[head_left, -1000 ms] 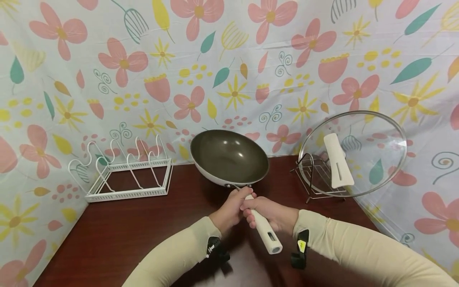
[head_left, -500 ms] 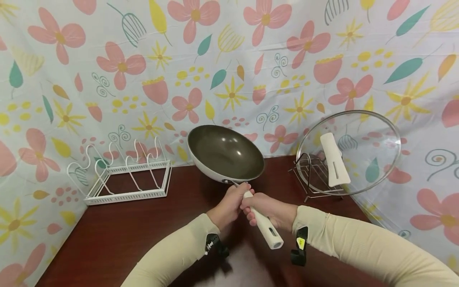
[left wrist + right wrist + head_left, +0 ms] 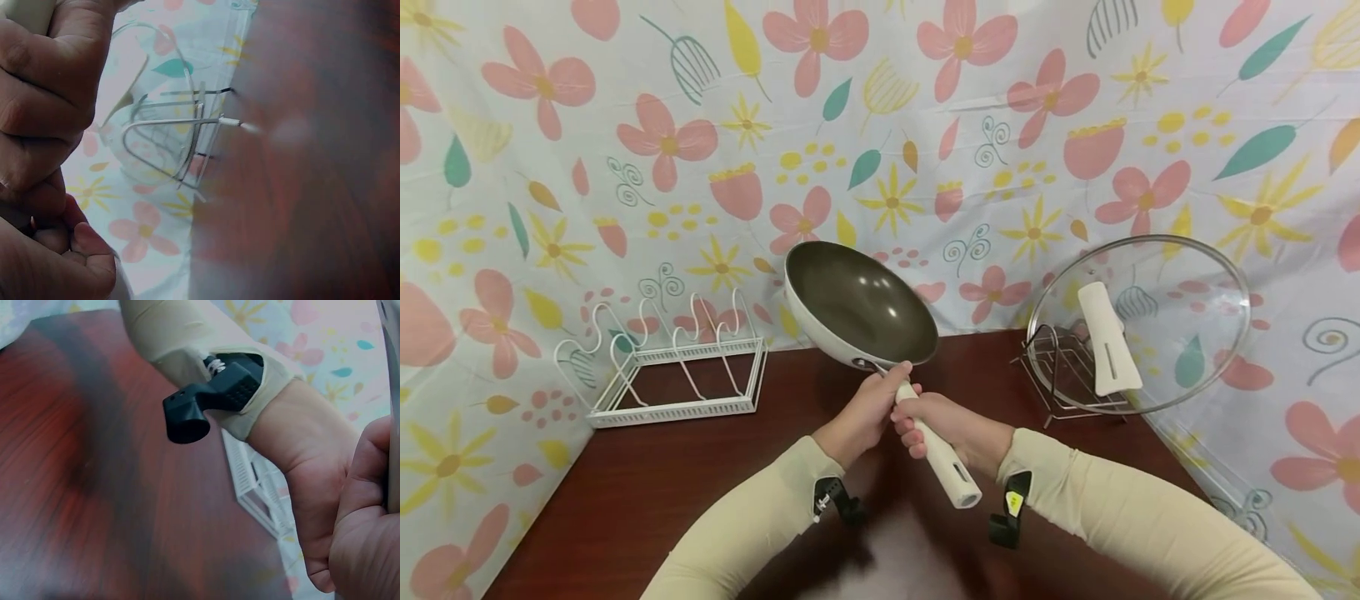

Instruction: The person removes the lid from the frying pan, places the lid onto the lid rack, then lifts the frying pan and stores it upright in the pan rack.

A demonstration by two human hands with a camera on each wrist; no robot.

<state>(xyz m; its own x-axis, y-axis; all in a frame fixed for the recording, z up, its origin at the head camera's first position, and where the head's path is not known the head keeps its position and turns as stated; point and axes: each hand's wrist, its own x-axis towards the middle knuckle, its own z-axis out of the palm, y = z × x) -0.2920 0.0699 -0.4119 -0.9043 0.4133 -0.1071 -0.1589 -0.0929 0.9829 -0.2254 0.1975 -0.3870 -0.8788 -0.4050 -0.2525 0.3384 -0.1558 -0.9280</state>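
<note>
Pan (image 3: 861, 304) hangs tilted above the worktop (image 3: 632, 492), your left grip (image 3: 867, 415) and right grip (image 3: 951, 423) both curled around its pale handle (image 3: 950, 468).

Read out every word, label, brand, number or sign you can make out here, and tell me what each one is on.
No readable text in any view.
Yellow label on the black wrist mount by the right hand: any print is too small to read.
Pan and white handle: no lettering shows.
Glass lid's grip: no lettering shows.
Wall cloth: only flowers, leaves and other patterns.
</note>
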